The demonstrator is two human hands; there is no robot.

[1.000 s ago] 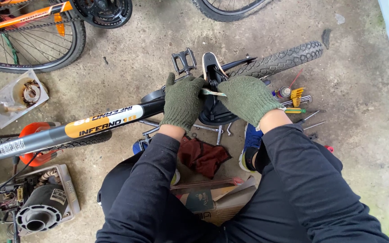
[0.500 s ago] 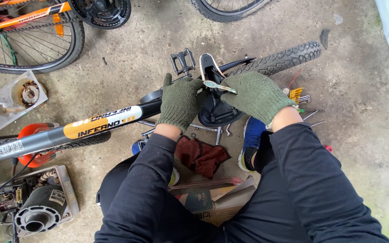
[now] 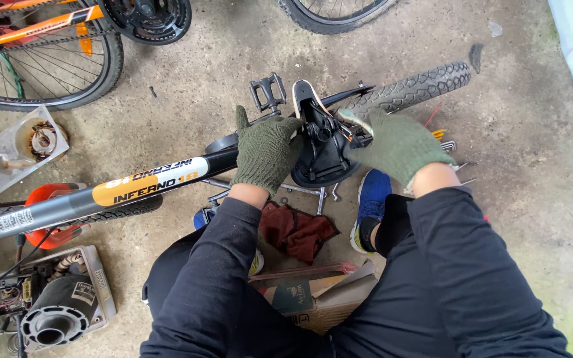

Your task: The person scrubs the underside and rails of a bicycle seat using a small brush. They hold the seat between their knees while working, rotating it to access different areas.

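- Left hand (image 3: pixel 266 154) clamped on upturned black bicycle saddle (image 3: pixel 319 156); hold firm.
- Right hand (image 3: pixel 396 147) beside it, pinching small tool (image 3: pixel 351 119) at saddle clamp; turn squarely, probably.

- I see the black bicycle saddle (image 3: pixel 323 142) flipped underside up, its rails and clamp exposed, at the end of the frame.
- The grey-and-orange frame tube (image 3: pixel 101 195) lies slanted above the concrete floor.
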